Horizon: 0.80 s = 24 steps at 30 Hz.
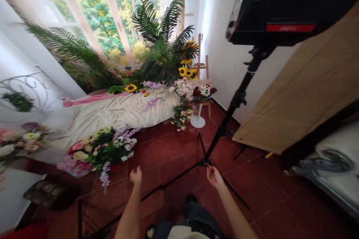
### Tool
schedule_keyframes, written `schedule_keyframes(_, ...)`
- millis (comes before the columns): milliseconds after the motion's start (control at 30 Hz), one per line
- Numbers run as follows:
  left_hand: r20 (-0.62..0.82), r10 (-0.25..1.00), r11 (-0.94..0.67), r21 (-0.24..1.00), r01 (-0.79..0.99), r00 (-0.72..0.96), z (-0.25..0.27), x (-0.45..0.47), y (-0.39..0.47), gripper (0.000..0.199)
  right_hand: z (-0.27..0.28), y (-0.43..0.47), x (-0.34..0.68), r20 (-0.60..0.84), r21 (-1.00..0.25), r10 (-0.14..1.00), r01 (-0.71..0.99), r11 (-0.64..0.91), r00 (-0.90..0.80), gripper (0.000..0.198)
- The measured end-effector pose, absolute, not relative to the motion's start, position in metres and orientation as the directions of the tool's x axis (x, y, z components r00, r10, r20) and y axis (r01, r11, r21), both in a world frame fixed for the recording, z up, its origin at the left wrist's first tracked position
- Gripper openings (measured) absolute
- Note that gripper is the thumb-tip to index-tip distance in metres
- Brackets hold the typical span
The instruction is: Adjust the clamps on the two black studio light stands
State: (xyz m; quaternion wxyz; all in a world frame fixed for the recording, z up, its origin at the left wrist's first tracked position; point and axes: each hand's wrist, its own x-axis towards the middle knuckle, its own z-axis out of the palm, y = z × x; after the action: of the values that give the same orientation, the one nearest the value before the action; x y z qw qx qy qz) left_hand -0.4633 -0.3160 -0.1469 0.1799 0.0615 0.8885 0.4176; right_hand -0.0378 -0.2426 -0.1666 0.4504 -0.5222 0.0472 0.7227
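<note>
My left hand point(136, 176) is raised over the red tiled floor, just right of a large flower arrangement point(98, 147). Its fingers are loosely bent, with nothing seen in them. My right hand point(214, 177) has the palm partly turned up and the fingers loosely curled apart. It appears beside the lower hub of a black light stand point(224, 119); whether it touches the stand I cannot tell. On top of that stand sits a big black studio light point(275, 11) with a red label.
A cream cloth point(120, 108) covers a low bed-like surface by the window, with palm fronds point(165, 33) and sunflowers point(186, 71) behind. A white pedestal point(198, 120) holds flowers. The stand's legs spread across the floor point(165, 149). A tan panel point(297, 89) leans at right.
</note>
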Motion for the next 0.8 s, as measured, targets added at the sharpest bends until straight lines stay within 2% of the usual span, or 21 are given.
schedule_keyframes(67,-0.275,0.492,0.464,0.886,-0.018,-0.826,-0.135,-0.406,-0.246,0.020,-0.148,-0.221,-0.016,-0.765,-0.394,0.640,-0.732,-0.555,-0.073,0.009)
schedule_keyframes(167,-0.118,0.766,0.177,0.984,0.030,-0.631,-0.107,-0.319,-0.156,0.023,-0.119,-0.192,0.014,-0.686,-0.376,0.716,-0.778,-0.504,-0.132,0.008)
schedule_keyframes(267,0.036,0.922,-0.037,0.999,0.004,-0.387,-0.072,-0.236,-0.087,0.029,-0.089,-0.165,0.043,-0.560,-0.266,0.785,-0.840,-0.473,-0.264,0.010)
schedule_keyframes(367,0.152,0.975,-0.164,0.985,-0.059,-0.162,-0.041,-0.160,-0.041,0.037,-0.061,-0.143,0.067,-0.417,-0.110,0.806,-0.857,-0.504,-0.421,0.013)
schedule_keyframes(433,0.211,0.976,-0.215,0.968,-0.130,-0.047,-0.025,-0.116,-0.021,0.043,-0.045,-0.130,0.078,-0.344,-0.081,0.813,-0.847,-0.525,-0.470,0.011)
schedule_keyframes(533,0.204,0.979,-0.197,0.954,-0.226,0.008,-0.010,-0.066,-0.006,0.040,-0.026,-0.113,0.087,-0.284,-0.158,0.842,-0.844,-0.513,-0.459,0.009)
schedule_keyframes(633,0.089,0.996,-0.093,0.953,-0.287,-0.028,-0.004,-0.037,-0.001,0.037,-0.014,-0.101,0.092,-0.255,-0.216,0.860,-0.840,-0.497,-0.443,0.012)
schedule_keyframes(800,0.010,0.997,0.015,0.947,-0.321,0.076,-0.002,-0.016,0.002,0.060,-0.007,-0.085,0.097,-0.254,-0.271,0.843,-0.802,-0.532,-0.474,0.015)
